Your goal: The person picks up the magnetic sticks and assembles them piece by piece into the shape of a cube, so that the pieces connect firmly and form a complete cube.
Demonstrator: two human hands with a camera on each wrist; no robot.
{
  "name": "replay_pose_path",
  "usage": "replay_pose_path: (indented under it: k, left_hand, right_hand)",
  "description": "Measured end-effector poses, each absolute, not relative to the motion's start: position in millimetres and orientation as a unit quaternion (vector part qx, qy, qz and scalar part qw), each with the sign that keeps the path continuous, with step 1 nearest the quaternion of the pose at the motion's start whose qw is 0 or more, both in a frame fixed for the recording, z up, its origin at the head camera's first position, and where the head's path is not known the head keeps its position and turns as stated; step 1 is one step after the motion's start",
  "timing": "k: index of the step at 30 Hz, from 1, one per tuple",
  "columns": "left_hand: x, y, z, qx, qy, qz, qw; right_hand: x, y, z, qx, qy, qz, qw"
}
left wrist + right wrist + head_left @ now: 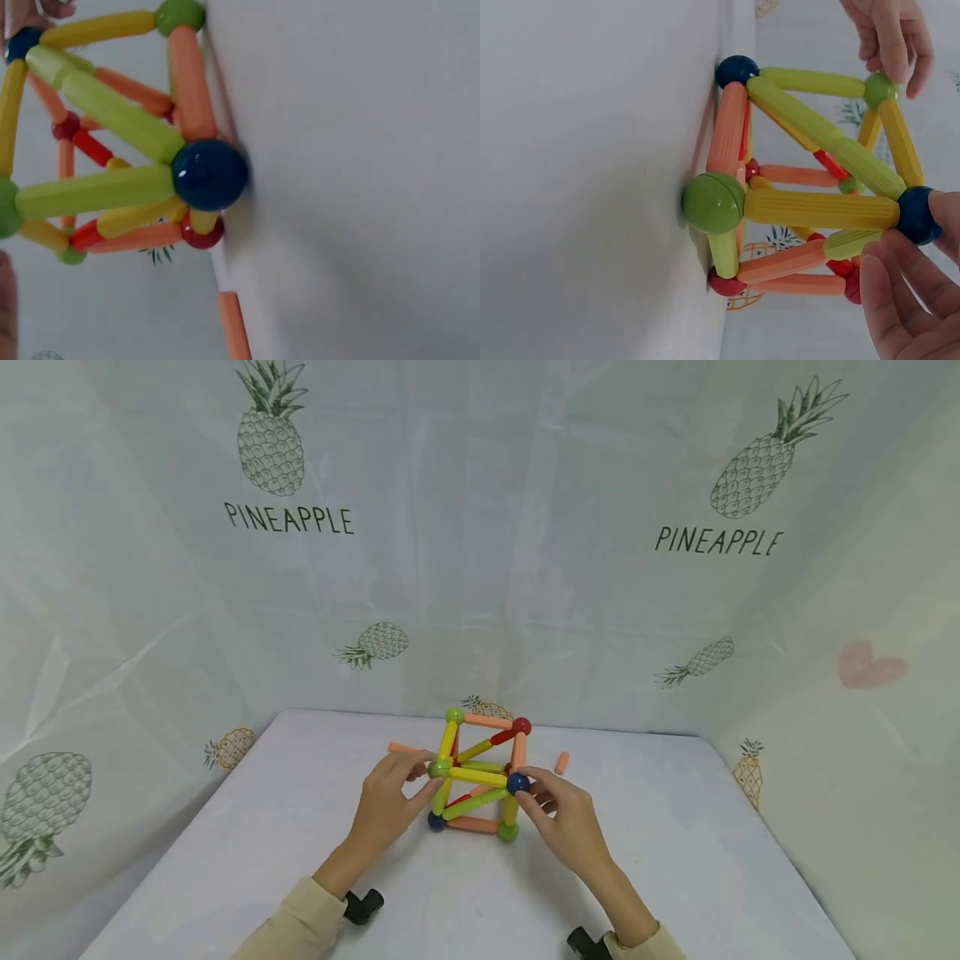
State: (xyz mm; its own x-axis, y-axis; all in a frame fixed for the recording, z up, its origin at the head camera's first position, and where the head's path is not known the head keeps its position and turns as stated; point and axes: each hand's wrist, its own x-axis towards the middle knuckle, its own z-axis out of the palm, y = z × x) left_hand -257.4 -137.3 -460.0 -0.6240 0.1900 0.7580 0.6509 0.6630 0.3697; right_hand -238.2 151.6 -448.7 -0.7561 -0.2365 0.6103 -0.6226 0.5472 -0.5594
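Note:
A cube-like frame of coloured rods and balls stands on the table, made of yellow, orange, lime and red rods. My left hand (388,797) pinches the green ball (439,768) at its upper front left corner between thumb and finger. At the upper front right corner, my right hand (562,814) grips a blue ball (919,215) with thumb and fingertips. A yellow rod (478,777) joins these two balls. Below, another blue ball (210,175) and a green ball (714,202) rest on the tabletop, linked by an orange rod (472,825). Diagonal rods cross several faces.
A loose orange rod (562,762) lies right of the frame, and another orange rod (403,748) lies behind my left hand. The white table (247,852) ends at a hanging cloth (480,568) printed with pineapples. Black wrist mounts sit near both sleeves.

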Motion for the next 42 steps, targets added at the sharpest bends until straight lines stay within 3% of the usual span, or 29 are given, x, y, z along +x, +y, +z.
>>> replay_pose_path:
  k: [4,8,37,42]
  left_hand:
    - [-263,-142,-461,-0.245,-0.857,-0.372,0.26]
    - [-264,-142,-462,-0.245,-0.849,-0.422,0.202]
    - [-217,-118,-445,-0.291,-0.822,-0.486,0.063]
    - [-208,-113,-441,-0.321,-0.81,-0.486,0.067]
  right_hand:
    - [-239,153,-450,0.253,-0.846,0.404,0.239]
    - [-240,153,-450,0.253,-0.845,0.407,0.238]
    - [-235,189,-449,0.235,-0.85,0.418,0.219]
    - [-237,194,-448,0.237,-0.852,0.417,0.212]
